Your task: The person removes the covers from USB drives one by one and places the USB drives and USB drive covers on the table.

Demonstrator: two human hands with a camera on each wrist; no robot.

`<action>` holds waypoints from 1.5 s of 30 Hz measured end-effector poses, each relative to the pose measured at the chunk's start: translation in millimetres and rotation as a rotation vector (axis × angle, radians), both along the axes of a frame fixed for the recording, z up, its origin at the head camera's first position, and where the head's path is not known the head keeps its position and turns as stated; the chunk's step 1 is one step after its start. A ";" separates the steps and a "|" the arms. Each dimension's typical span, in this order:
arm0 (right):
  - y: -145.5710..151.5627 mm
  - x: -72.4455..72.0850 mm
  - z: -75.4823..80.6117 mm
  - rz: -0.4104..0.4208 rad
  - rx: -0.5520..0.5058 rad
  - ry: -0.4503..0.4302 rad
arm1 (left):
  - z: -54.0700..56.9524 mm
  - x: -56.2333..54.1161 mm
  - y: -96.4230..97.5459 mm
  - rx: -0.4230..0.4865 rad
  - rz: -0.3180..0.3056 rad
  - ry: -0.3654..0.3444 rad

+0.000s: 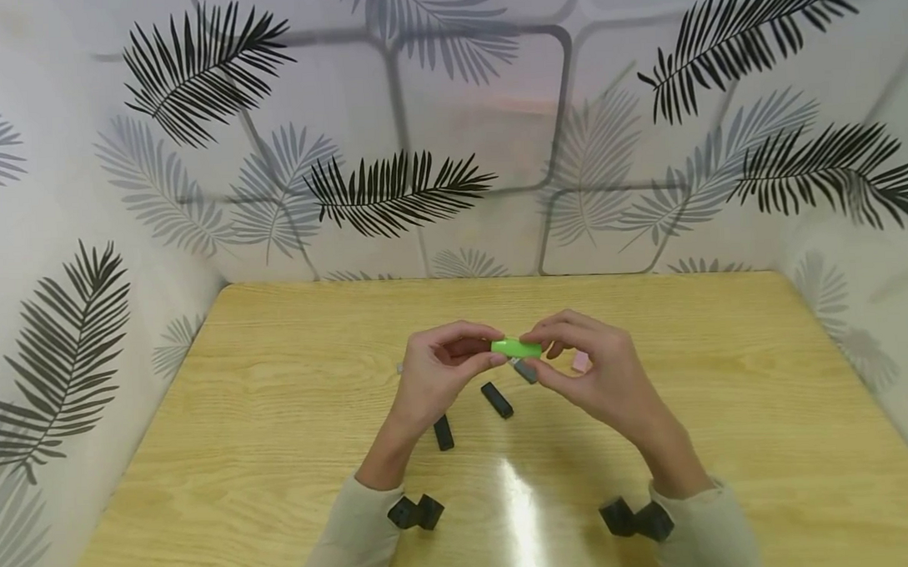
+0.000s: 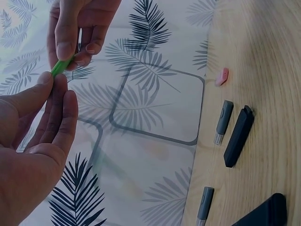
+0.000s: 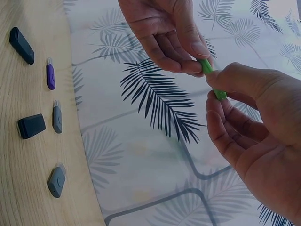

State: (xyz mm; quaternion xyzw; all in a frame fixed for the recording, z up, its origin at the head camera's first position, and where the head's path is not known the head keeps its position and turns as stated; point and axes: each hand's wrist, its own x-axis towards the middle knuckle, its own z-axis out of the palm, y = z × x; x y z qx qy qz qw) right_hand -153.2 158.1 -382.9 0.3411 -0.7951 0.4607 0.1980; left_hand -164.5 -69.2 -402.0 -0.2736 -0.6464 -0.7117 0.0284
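A slim, bright green USB flash drive (image 1: 515, 348) is held above the table, between both hands; its connector is hidden. My left hand (image 1: 436, 374) pinches one end with thumb and fingertips. At the other end, the thumb and fingers of my right hand (image 1: 598, 368) grip it. In the left wrist view the green drive (image 2: 61, 68) shows as a thin strip where the two hands meet. The right wrist view shows its outer end (image 3: 219, 94) sticking out beside the right thumb.
Below the hands lie a grey USB stick (image 1: 527, 373), two black stick-shaped pieces (image 1: 497, 400) (image 1: 443, 434) and a pink piece (image 1: 581, 362). A purple USB stick (image 3: 51, 77) and other grey ones (image 3: 57, 181) lie near the wooden table's (image 1: 280, 456) back edge, before a leaf-patterned wall covering.
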 end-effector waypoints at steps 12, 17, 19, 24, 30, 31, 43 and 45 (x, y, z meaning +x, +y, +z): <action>1.1 -0.3 0.5 0.029 -0.009 0.017 | 2.0 0.4 -2.8 -0.008 -0.010 0.013; 1.0 -0.5 0.7 0.038 -0.019 0.038 | 2.3 0.1 -3.6 -0.011 -0.011 0.014; 0.8 -0.5 0.9 0.039 -0.020 0.050 | 2.1 0.0 -3.8 -0.012 -0.013 0.015; 0.1 0.4 1.4 0.035 -0.020 0.057 | 1.8 0.5 -3.6 -0.004 -0.014 0.010; 5.3 -0.3 2.1 0.029 0.003 0.049 | 2.1 -0.8 -7.3 -0.001 -0.013 0.010; 8.3 -0.5 2.8 0.023 0.008 0.050 | 2.8 -1.2 -9.8 0.005 -0.012 0.010; 31.4 -1.3 5.7 -0.043 0.011 0.044 | 4.2 -7.2 -29.3 0.006 0.037 0.013; 30.7 -2.3 4.6 -0.051 0.014 0.044 | 3.3 -7.1 -28.2 -0.006 0.056 0.008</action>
